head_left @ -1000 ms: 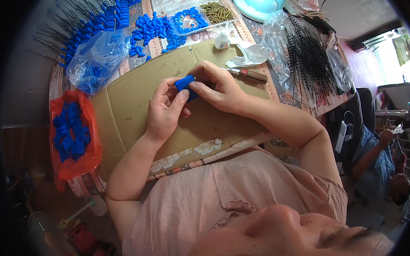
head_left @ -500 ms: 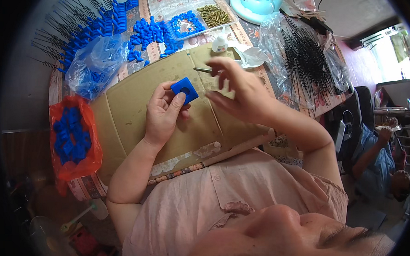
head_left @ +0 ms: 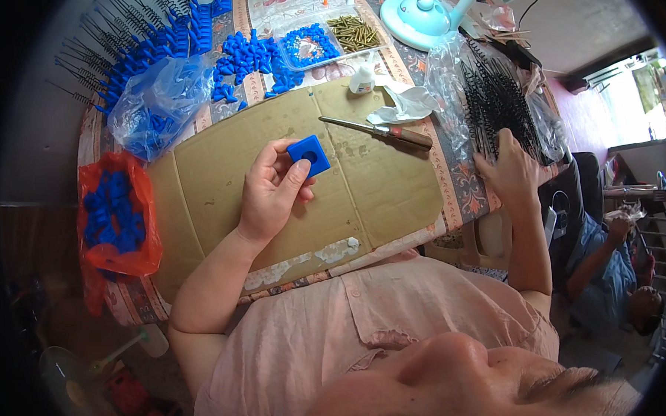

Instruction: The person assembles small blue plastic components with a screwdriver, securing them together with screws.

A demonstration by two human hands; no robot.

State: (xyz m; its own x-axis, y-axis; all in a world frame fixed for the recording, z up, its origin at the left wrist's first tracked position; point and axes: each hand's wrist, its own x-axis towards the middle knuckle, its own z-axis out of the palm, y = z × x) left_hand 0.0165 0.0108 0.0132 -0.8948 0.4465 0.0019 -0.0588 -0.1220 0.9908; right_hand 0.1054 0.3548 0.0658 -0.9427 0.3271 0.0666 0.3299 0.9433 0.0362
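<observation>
A blue square plastic piece with a round hole (head_left: 312,155) sits pinched between the thumb and fingers of my left hand (head_left: 269,192), held over the cardboard sheet (head_left: 275,240). Off to the right, my right hand (head_left: 511,174) reaches to the near end of a heap of black coiled-spring wires (head_left: 497,97). Its thumb and index finger are apart around the wire ends, and the other fingers are partly hidden. A screwdriver with a brown handle (head_left: 408,136) lies on the cardboard's far right part, its shaft pointing left.
A red bag of blue parts (head_left: 152,245) stands at the left edge. Blue pieces with springs (head_left: 130,64), loose blue parts (head_left: 248,55), a divided plastic box (head_left: 327,62), a white bottle (head_left: 362,79) and a light-blue lamp (head_left: 418,18) line the back. Another person (head_left: 603,263) is at far right.
My right hand has put the screwdriver down on the cardboard and moved right to the black spring wires. My left hand keeps the blue piece in nearly the same place.
</observation>
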